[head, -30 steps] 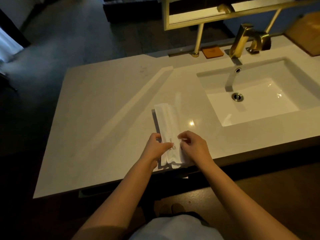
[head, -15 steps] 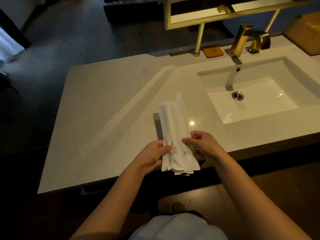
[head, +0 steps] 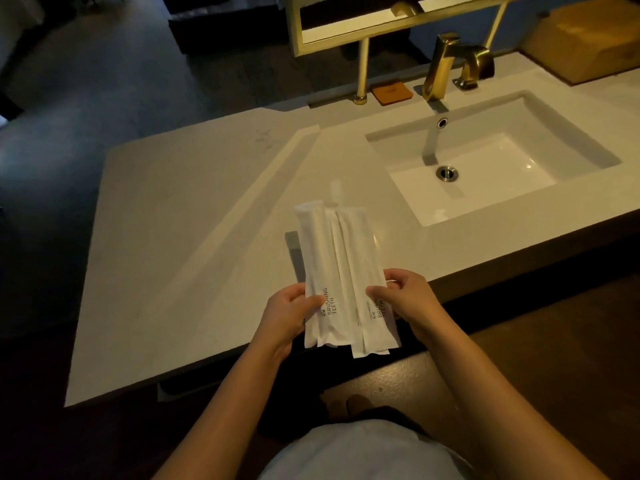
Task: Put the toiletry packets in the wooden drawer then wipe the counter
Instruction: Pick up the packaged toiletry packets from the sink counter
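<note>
A small bunch of long white toiletry packets [head: 341, 268], printed "BRUSHING TEETH", is held upright above the front edge of the pale stone counter [head: 180, 244]. My left hand [head: 289, 315] pinches the bunch's lower left side. My right hand [head: 403, 299] pinches its lower right side. The packets are fanned slightly and clear of the counter top. No wooden drawer can be made out; the space below the counter is dark.
A white sink [head: 491, 157] is set into the counter at the right, with a brass faucet [head: 450, 64] behind it. A brown soap dish [head: 391, 93] sits by a brass mirror post [head: 362, 71]. A wooden box [head: 585, 39] stands at the far right.
The packets lay on the counter with both hands on their near ends. Both hands have since lifted them off the surface and drawn them toward me.
</note>
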